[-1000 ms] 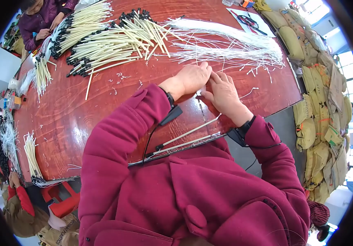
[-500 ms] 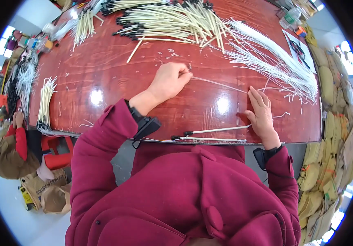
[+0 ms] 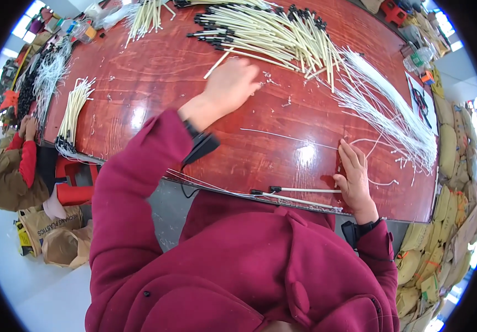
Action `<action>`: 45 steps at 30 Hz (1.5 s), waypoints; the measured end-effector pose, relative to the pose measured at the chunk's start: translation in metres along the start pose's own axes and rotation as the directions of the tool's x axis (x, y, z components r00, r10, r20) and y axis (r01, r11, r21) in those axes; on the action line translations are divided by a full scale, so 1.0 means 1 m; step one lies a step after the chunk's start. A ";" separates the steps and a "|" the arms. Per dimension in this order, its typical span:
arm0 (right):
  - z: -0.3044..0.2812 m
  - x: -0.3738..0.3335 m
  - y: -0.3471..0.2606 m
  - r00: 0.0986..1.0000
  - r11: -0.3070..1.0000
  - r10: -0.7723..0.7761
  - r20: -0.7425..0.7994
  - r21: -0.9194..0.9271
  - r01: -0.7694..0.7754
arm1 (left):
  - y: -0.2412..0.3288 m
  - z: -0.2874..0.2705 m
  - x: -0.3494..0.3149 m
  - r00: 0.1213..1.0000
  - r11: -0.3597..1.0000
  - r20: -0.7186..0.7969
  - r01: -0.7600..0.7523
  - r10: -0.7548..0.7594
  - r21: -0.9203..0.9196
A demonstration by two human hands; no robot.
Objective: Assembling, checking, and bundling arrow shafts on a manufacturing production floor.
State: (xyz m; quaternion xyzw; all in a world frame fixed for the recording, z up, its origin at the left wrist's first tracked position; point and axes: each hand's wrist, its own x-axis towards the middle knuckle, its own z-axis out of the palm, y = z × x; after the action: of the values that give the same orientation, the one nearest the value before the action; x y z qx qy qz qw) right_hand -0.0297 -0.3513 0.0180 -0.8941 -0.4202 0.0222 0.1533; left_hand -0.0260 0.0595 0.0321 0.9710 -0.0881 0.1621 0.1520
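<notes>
My left hand (image 3: 230,86), smeared by motion, is over the table beside a loose cream stick (image 3: 219,62) at the edge of the stick pile. Its fingers are too blurred to show whether they hold anything. Flat on the tabletop at the right lies my right hand (image 3: 354,174), fingers stretched out, its fingertips on a thin white cord (image 3: 288,136). That cord runs leftward to a loose end in mid-table. By the near edge, two pale sticks with black ends (image 3: 310,190) lie left of my right hand.
A big pile of black-tipped cream sticks (image 3: 271,33) covers the far middle. White cords (image 3: 399,105) lie bunched at the right, beside scissors (image 3: 420,102). A smaller stick bundle (image 3: 75,113) is at left, where another person (image 3: 14,171) sits. Stacked sacks (image 3: 446,193) stand at right.
My left hand has let go of the cord's end and moved away toward the stick pile. The cord now lies on the table. My right hand stays flat; the whole view has shifted slightly.
</notes>
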 end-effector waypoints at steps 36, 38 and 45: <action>0.011 0.000 -0.003 0.984 0.997 0.046 -0.171 0.066 -0.035 | 0.003 -0.031 -0.138 0.990 0.941 0.063 0.141 -0.128 -0.306; 0.012 -0.001 -0.002 0.986 0.998 0.051 -0.156 0.050 -0.044 | 0.005 -0.029 -0.136 0.990 0.941 0.060 0.137 -0.125 -0.310; 0.013 -0.001 -0.002 0.988 0.998 0.055 -0.146 0.029 -0.051 | 0.009 -0.027 -0.133 0.991 0.937 0.058 0.131 -0.118 -0.325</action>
State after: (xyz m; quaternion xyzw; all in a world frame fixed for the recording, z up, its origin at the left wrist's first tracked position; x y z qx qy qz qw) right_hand -0.0341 -0.3477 0.0056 -0.9023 -0.3835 -0.0341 0.1942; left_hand -0.1597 0.0762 0.0132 0.9387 -0.0550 0.1168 0.3196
